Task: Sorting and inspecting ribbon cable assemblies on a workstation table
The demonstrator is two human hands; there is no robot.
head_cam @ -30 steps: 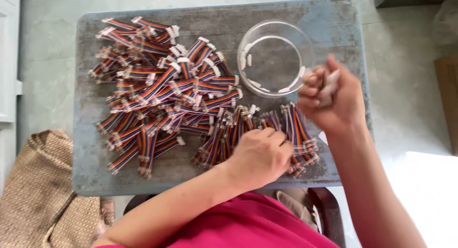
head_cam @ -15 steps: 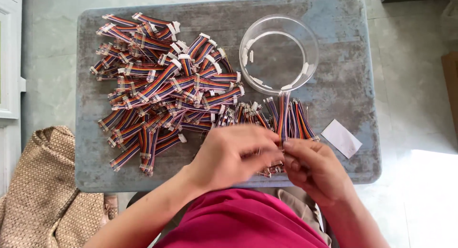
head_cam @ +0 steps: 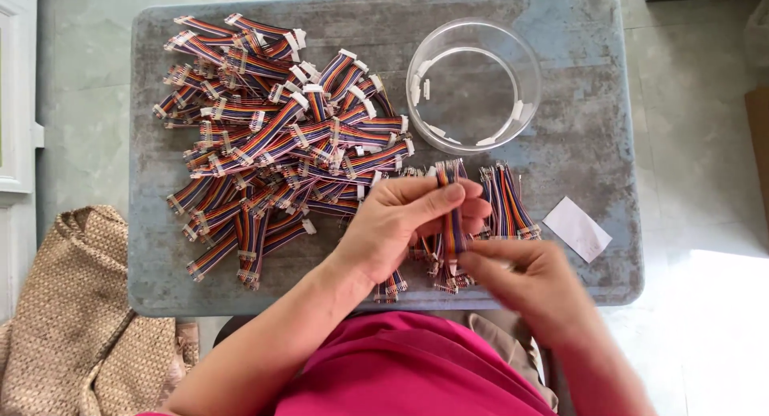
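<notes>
Now both hands' grip, left hand (head_cam: 400, 224), right hand (head_cam: 533, 284), on flat striped ribbon cable (head_cam: 453, 224)

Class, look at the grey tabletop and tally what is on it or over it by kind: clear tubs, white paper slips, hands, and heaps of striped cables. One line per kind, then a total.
Clear tub: 1
White paper slip: 1
Hands: 2, left hand and right hand, both on one striped cable
Cable heap: 1, cables too tangled to count
Total: 5

rainbow-striped ribbon cables (head_cam: 272, 140), grey table (head_cam: 593, 80)
</notes>
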